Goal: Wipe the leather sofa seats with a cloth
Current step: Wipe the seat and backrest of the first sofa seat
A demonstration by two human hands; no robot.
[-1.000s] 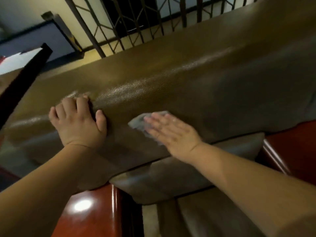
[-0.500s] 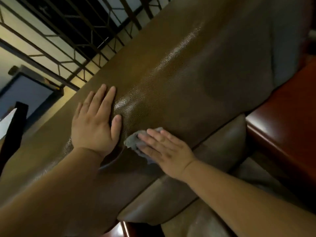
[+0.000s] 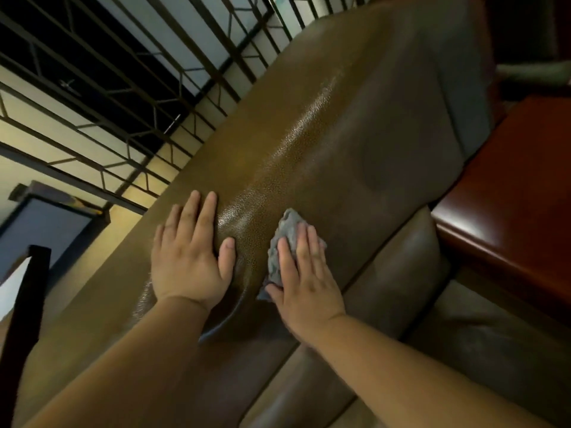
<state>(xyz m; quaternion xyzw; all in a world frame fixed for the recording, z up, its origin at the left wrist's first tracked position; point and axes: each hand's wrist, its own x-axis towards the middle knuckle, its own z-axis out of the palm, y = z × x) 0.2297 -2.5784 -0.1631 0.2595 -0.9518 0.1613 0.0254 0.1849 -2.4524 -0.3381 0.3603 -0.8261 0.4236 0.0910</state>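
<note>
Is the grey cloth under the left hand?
No, the crumpled grey cloth lies under the right hand; the left hand presses bare leather.

Your left hand [image 3: 190, 261] lies flat on the top edge of the brown leather sofa back [image 3: 324, 149]. Just beside it, your right hand [image 3: 304, 282] presses a grey cloth [image 3: 285, 234] down with straight fingers [image 3: 312, 242].
</note>
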